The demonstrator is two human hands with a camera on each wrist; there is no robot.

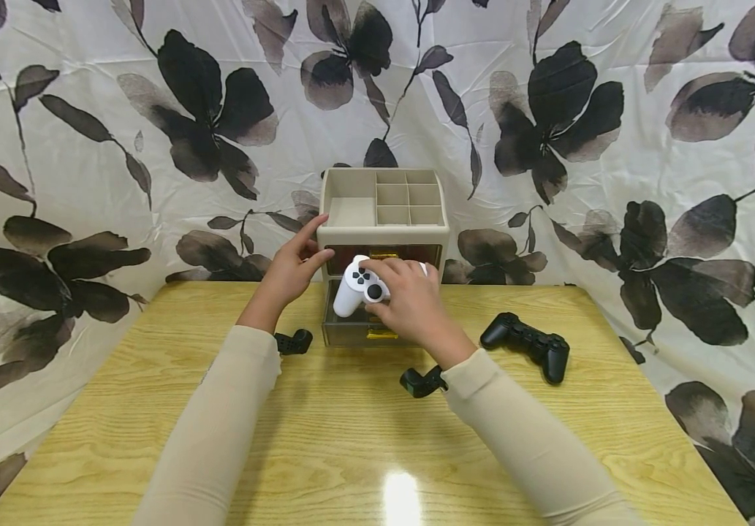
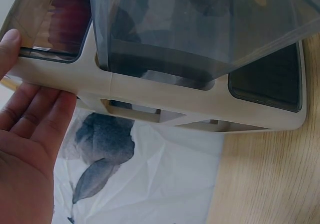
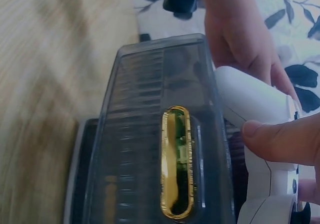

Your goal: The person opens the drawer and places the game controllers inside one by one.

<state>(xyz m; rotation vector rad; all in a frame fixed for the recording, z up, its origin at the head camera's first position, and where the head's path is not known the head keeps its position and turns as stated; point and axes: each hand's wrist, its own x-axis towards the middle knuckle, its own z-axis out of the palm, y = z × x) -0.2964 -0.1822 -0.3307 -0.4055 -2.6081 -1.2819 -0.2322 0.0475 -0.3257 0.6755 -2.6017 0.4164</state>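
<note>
A cream desktop organizer (image 1: 384,234) with clear drawers stands at the back of the table. Its smoky drawer (image 1: 351,334), the middle one, is pulled out, with a gold handle (image 3: 176,164) on its front. My right hand (image 1: 413,299) grips a white game controller (image 1: 349,292) above that drawer; the thumb (image 3: 270,140) lies across the controller in the right wrist view. My left hand (image 1: 288,270) touches the organizer's left front corner, thumb at the front and fairly straight fingers (image 2: 45,111) against the side wall. The drawer's inside is partly hidden by the controller and right hand.
A black game controller (image 1: 527,345) lies on the wooden table (image 1: 351,446), right of the organizer. Small compartments (image 1: 408,196) divide the organizer's top. Black wrist devices (image 1: 422,382) sit under both wrists. Flowered cloth (image 1: 410,80) hangs behind the table.
</note>
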